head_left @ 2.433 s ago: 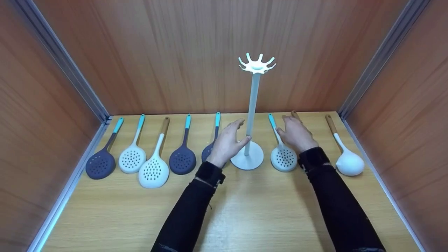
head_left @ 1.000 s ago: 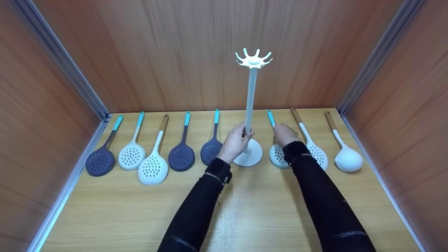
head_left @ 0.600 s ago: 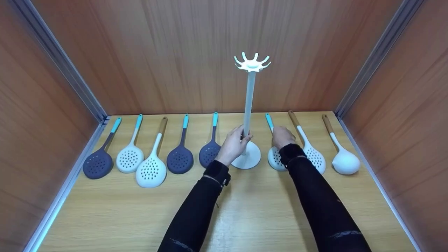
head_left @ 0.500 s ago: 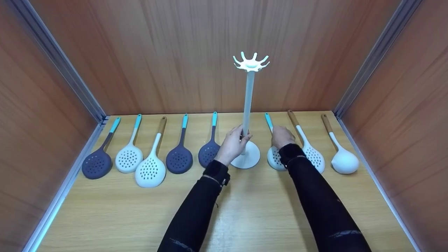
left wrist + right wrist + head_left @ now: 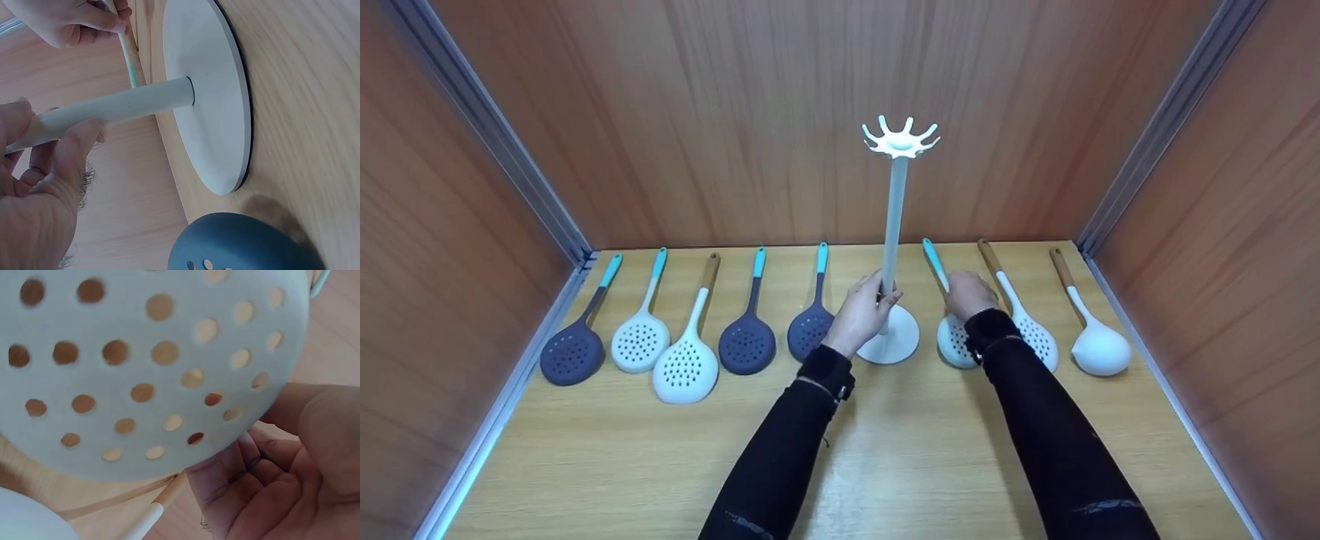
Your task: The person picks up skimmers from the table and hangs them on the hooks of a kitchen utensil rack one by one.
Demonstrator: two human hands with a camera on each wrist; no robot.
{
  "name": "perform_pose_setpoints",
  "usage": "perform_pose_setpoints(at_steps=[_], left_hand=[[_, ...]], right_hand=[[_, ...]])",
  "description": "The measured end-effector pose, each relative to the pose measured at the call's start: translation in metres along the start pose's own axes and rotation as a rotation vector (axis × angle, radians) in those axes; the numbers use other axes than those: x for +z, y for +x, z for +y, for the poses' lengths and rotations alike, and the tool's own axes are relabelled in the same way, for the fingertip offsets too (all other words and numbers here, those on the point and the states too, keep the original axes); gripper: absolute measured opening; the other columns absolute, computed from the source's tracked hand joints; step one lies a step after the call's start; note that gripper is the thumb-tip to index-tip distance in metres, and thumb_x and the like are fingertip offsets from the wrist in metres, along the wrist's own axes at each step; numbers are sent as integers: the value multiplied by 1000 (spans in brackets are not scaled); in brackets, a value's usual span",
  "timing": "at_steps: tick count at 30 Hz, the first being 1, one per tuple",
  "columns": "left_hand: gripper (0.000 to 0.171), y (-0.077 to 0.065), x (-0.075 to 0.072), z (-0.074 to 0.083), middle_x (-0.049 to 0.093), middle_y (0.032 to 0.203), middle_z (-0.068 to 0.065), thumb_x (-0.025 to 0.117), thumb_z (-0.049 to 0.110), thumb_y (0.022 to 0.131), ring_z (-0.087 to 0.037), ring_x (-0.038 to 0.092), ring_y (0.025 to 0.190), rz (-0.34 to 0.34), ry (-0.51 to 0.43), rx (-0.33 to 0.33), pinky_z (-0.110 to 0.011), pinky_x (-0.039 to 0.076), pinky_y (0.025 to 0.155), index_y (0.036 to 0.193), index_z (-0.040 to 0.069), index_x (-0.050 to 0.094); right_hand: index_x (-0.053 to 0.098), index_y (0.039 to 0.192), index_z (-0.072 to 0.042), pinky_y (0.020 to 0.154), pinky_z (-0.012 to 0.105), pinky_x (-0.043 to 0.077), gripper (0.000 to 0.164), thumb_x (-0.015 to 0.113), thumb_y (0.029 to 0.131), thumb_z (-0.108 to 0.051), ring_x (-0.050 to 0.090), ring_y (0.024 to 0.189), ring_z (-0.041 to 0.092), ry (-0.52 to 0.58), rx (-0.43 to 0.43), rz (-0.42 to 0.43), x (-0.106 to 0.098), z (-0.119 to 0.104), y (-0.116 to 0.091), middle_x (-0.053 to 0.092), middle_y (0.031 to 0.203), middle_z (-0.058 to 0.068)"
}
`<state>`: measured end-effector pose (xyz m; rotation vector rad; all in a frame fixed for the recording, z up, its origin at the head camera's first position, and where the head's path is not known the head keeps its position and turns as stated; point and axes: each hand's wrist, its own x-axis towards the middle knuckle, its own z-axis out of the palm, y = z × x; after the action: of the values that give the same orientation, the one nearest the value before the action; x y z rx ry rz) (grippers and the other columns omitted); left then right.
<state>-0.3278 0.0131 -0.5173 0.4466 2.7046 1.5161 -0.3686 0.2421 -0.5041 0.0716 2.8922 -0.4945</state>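
Observation:
My left hand (image 5: 859, 315) grips the pole (image 5: 895, 217) of a white upright stand, whose round base (image 5: 891, 345) rests on the table. In the left wrist view, the thumb and fingers of that hand (image 5: 48, 191) wrap the pole. My right hand (image 5: 971, 295) pinches the handle of a white skimmer with a turquoise handle end (image 5: 934, 259); its perforated head (image 5: 129, 323) fills much of the right wrist view. Whether the head is fully off the table I cannot tell. Close beside it lies a white skimmer with a brown handle (image 5: 1030, 330).
A white ladle (image 5: 1101, 349) lies at the far right. To the left lie several skimmers, dark ones such as this one (image 5: 747, 345) and white ones such as this one (image 5: 686, 373). Wooden panels (image 5: 720, 120) enclose the back and sides. Curved hooks (image 5: 901, 141) crown the stand.
My right hand has gone from the brown-handled skimmer to the turquoise-ended one and grips it. Its handle end has shifted slightly left. My left hand has taken hold of the stand's pole.

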Motion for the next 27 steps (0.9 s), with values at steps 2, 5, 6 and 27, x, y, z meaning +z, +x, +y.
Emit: perform_pose_setpoints(at_steps=[2, 5, 6, 27], left_hand=[[14, 0, 0, 0, 76, 126, -12, 63, 21, 123, -32, 80, 132, -2, 2, -4, -52, 69, 112, 127, 9, 69], [13, 0, 0, -1, 76, 126, -12, 63, 21, 123, -31, 79, 132, -6, 7, -1, -52, 69, 112, 126, 9, 69], [14, 0, 0, -1, 76, 126, -13, 63, 21, 123, -32, 80, 132, -6, 14, 9, -52, 69, 113, 126, 9, 69], [13, 2, -1, -1, 77, 124, -12, 64, 21, 123, -31, 80, 131, -9, 25, 29, -52, 69, 112, 126, 10, 69]], right_hand=[[74, 118, 5, 76, 39, 53, 16, 63, 116, -6, 64, 91, 30, 15, 0, -3, -2, -1, 0, 66, 103, 14], [73, 120, 6, 76, 38, 52, 16, 63, 115, -5, 63, 91, 30, 34, 0, 2, -6, -2, 0, 66, 103, 13], [74, 120, 7, 75, 38, 52, 16, 63, 114, -4, 63, 91, 30, 37, -3, 11, -7, -2, 0, 66, 103, 13], [76, 122, 7, 73, 34, 49, 23, 58, 116, -6, 62, 89, 27, 113, -82, 110, -29, -14, -8, 66, 101, 12]])
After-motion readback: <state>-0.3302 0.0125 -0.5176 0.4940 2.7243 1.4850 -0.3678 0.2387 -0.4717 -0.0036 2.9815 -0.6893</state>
